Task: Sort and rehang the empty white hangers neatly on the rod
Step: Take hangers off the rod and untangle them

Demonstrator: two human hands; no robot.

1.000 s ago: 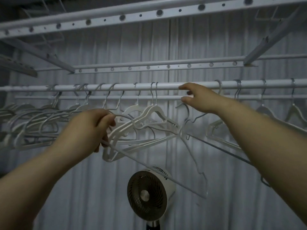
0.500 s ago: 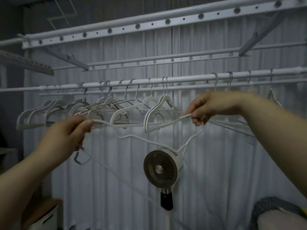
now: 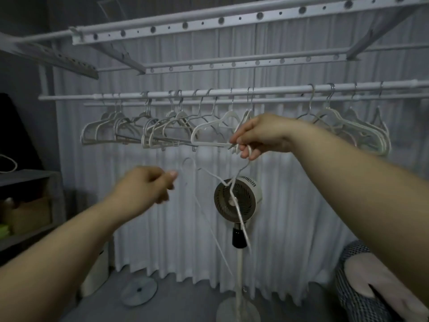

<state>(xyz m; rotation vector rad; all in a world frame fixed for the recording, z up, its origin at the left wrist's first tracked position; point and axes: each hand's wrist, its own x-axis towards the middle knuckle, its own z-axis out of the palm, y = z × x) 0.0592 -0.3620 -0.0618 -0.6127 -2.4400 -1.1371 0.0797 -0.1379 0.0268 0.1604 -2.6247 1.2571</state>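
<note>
Pinching a thin loose hanger by one corner, the right hand dangles it mid-frame below the rod; the left hand is blurred and curled beside its hook, grip unclear. Other hangers hang bunched and unevenly, so rehanging and spacing are likely left

A white rod runs the width of the room, carrying white plastic hangers on metal hooks: a crowded, overlapping bunch from its left end to the middle, and a smaller set near its right end, well apart.
</note>
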